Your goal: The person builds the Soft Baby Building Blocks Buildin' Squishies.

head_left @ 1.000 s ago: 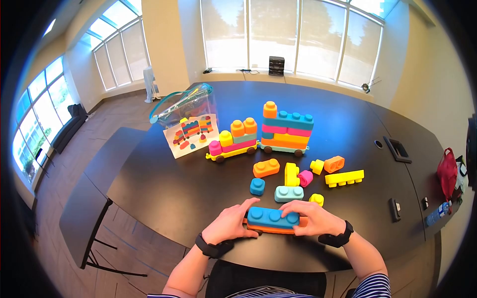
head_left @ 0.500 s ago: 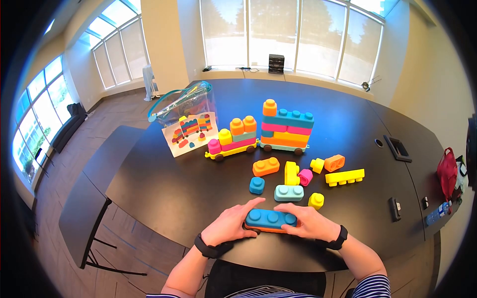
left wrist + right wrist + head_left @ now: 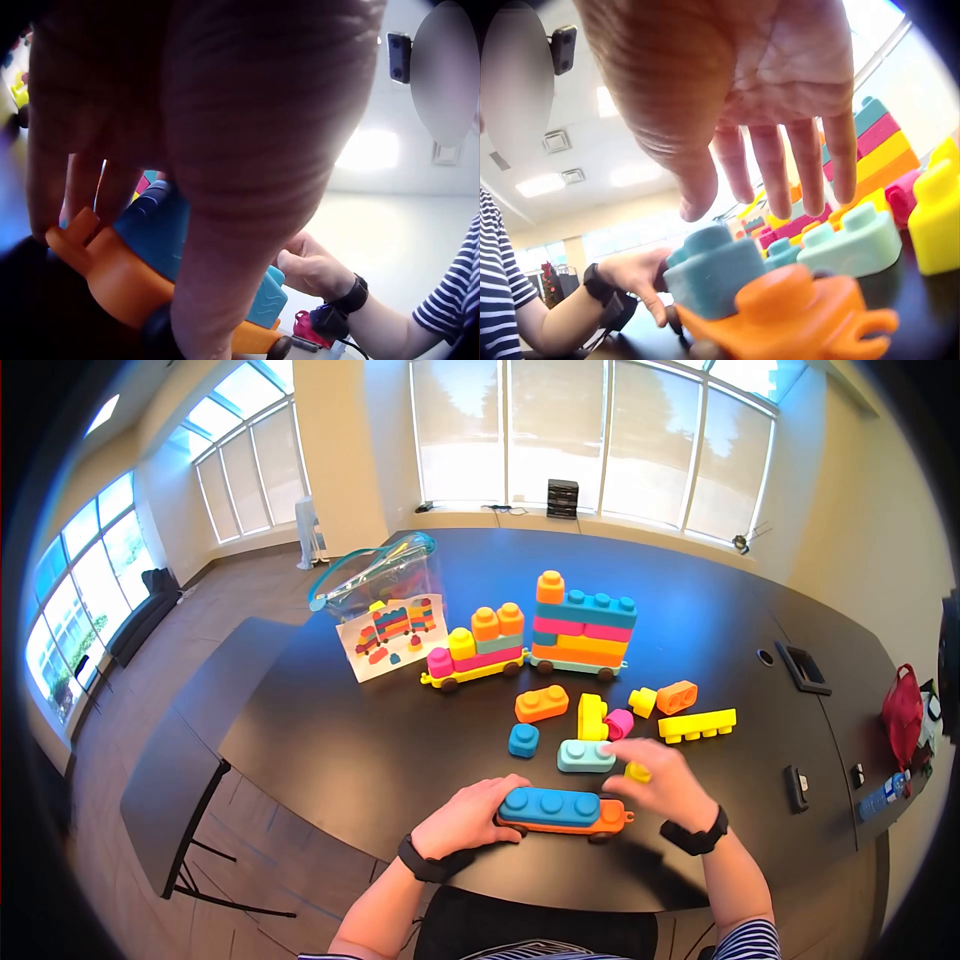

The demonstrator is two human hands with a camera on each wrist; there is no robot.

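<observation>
An orange wheeled toy train car [image 3: 610,819] stands near the table's front edge, with a long blue block [image 3: 552,807] pressed onto its studs. One orange stud at its right end is bare, also seen on the orange car [image 3: 780,292] in the right wrist view. My left hand [image 3: 458,820] grips the left end, thumb on the near side and fingers on the far side. Off the car, my right hand [image 3: 668,785] hovers with extended fingers and nothing in it. Its fingertips overlap a light teal block [image 3: 580,758]; a yellow block [image 3: 637,771] is partly hidden beneath it.
Loose blocks lie beyond the hands, among them a blue block [image 3: 523,740], an orange block [image 3: 541,704] and a long yellow block [image 3: 698,725]. Behind stand two built train cars, one low [image 3: 480,660], one tall [image 3: 585,630], plus a picture card [image 3: 395,645] and clear bag [image 3: 380,585].
My right hand has let go of the car's right end and moved up and right toward the loose blocks. The left hand stays on the car.
</observation>
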